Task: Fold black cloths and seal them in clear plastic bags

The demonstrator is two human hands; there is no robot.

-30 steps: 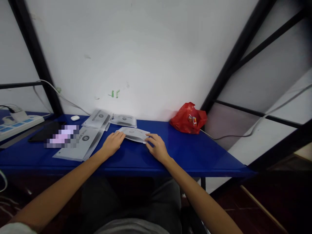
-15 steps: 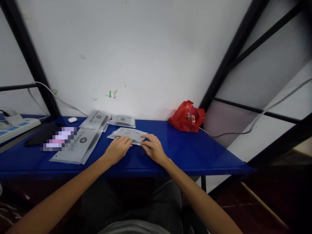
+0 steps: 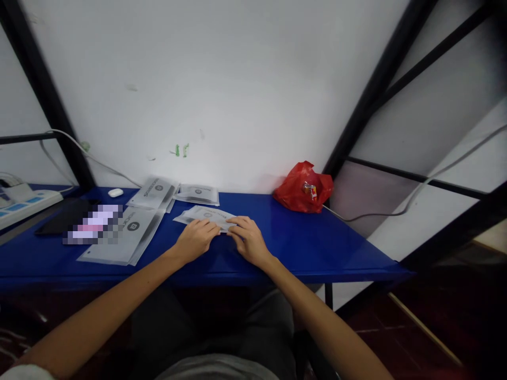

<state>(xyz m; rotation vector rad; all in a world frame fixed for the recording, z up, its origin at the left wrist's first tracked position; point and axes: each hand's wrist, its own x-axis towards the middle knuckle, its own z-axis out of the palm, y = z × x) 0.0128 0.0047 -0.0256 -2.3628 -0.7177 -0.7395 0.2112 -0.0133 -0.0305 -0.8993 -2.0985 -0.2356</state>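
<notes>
A blue table (image 3: 317, 248) against the wall carries grey pouches (image 3: 119, 237) toward its left, a red bag (image 3: 303, 189) at the back edge, and a white earbud case (image 3: 115, 192).

Blue table (image 3: 317, 248), set against a white wall (image 3: 237, 79). Red plastic bag (image 3: 304, 188) at the back right, a grey cable (image 3: 376, 215) trailing from beside it. Two grey packets (image 3: 155, 192) (image 3: 197, 193) by the wall; a larger packet (image 3: 129, 240) lying nearer. White earbud case (image 3: 115, 192). Power strip (image 3: 24, 198) at far left. Black frame bars (image 3: 380, 89) at both sides.
</notes>
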